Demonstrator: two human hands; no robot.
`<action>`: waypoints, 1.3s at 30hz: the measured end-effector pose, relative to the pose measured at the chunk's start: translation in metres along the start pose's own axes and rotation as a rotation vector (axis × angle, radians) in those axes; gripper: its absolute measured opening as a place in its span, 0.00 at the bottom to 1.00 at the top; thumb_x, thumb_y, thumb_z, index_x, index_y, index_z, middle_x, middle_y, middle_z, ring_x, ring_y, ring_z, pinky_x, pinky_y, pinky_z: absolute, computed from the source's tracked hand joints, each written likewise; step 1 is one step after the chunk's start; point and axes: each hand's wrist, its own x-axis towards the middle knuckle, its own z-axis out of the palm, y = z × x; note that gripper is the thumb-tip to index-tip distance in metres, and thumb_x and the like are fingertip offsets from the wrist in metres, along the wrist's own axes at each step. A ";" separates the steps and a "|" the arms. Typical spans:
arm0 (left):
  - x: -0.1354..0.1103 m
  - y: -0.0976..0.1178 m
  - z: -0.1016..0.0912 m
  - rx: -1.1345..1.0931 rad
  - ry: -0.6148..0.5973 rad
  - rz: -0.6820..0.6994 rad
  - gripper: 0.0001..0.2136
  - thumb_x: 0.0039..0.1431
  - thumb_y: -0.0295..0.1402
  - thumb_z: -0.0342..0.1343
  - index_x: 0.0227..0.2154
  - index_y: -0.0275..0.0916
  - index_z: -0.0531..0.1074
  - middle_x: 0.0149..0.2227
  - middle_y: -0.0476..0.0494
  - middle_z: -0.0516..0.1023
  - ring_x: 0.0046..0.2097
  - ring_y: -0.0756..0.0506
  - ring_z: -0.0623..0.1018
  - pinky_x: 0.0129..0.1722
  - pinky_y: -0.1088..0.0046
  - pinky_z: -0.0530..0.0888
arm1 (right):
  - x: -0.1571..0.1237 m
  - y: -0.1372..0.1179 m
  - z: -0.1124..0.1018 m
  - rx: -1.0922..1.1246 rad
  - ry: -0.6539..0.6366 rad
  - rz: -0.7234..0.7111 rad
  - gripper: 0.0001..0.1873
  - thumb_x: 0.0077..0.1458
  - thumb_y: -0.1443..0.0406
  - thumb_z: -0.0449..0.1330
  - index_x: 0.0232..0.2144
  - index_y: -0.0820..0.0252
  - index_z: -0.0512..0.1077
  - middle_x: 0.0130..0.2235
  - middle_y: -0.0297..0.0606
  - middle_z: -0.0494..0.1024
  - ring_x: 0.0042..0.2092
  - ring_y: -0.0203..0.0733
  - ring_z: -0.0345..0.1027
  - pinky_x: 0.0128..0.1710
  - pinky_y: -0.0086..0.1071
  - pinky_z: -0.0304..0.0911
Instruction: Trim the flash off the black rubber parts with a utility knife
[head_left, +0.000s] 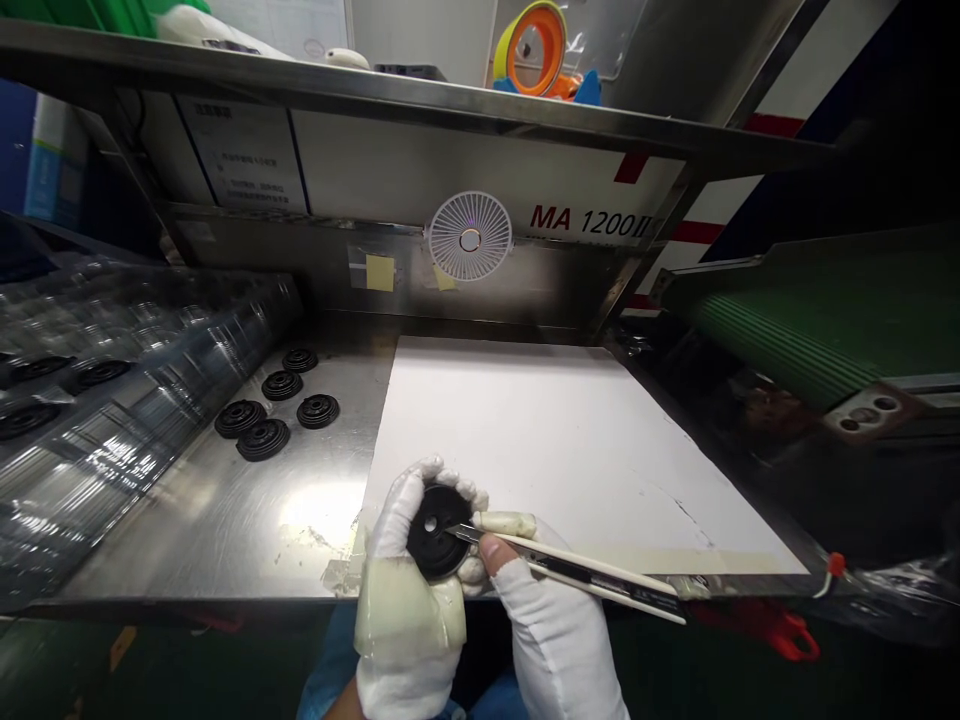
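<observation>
In the head view, the gloved left hand (409,600) is clenched around a round black part (427,535), and its grip holds this part just above the front edge of the stainless steel surface (187,520). The gloved right hand (551,630) is grasping a long snap-off utility knife (592,572) in a pen-like way, and its blade tip (456,531) seems to touch the face of the part, just beside the central hole (437,524). For such fine work, this hold looks good: the two hands stay close together, the left grip keeps the part firm, and only a short piece of blade is showing. A white sheet (525,430) lies just behind the hands. Five similar black parts (262,438) stand on the surface to the left, and a stack of clear plastic trays (97,450) with more black parts lies beyond them.
</observation>
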 end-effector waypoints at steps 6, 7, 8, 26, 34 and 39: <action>-0.001 0.001 0.006 -0.174 0.018 -0.129 0.25 0.50 0.21 0.59 0.52 0.44 0.67 0.43 0.41 0.78 0.38 0.44 0.80 0.25 0.77 0.76 | 0.005 0.008 -0.011 -0.083 -0.112 0.027 0.10 0.56 0.59 0.63 0.36 0.60 0.76 0.32 0.35 0.79 0.33 0.37 0.72 0.37 0.27 0.71; 0.000 0.001 0.007 -0.218 0.016 -0.161 0.25 0.51 0.22 0.60 0.52 0.44 0.67 0.43 0.41 0.78 0.38 0.44 0.79 0.25 0.77 0.75 | 0.005 0.009 -0.012 -0.090 -0.098 0.019 0.10 0.56 0.59 0.63 0.36 0.60 0.77 0.34 0.35 0.79 0.35 0.38 0.73 0.40 0.28 0.70; 0.000 0.000 0.008 -0.275 0.023 -0.203 0.24 0.51 0.24 0.60 0.52 0.44 0.67 0.43 0.41 0.77 0.37 0.45 0.78 0.25 0.77 0.75 | 0.005 0.010 -0.013 -0.093 -0.081 0.010 0.10 0.55 0.59 0.64 0.36 0.59 0.77 0.36 0.35 0.79 0.37 0.38 0.73 0.43 0.29 0.70; 0.012 -0.004 0.007 -0.731 0.052 -0.533 0.09 0.57 0.38 0.57 0.37 0.39 0.74 0.32 0.45 0.77 0.20 0.55 0.67 0.16 0.79 0.67 | 0.000 0.017 -0.003 0.096 -0.048 0.117 0.13 0.53 0.56 0.66 0.34 0.60 0.75 0.29 0.36 0.77 0.32 0.40 0.73 0.34 0.29 0.72; 0.015 -0.002 0.009 -0.797 0.083 -0.583 0.09 0.56 0.38 0.58 0.39 0.42 0.74 0.32 0.46 0.76 0.25 0.49 0.75 0.14 0.81 0.64 | 0.004 0.019 -0.009 0.019 -0.050 0.067 0.13 0.51 0.57 0.67 0.34 0.61 0.77 0.30 0.37 0.78 0.31 0.40 0.72 0.37 0.32 0.72; 0.017 -0.002 0.008 -0.843 0.114 -0.631 0.08 0.55 0.39 0.59 0.35 0.42 0.73 0.30 0.47 0.75 0.28 0.47 0.77 0.14 0.80 0.63 | 0.004 0.022 -0.011 -0.039 -0.087 0.033 0.09 0.56 0.60 0.64 0.35 0.60 0.77 0.33 0.37 0.79 0.36 0.39 0.72 0.41 0.32 0.71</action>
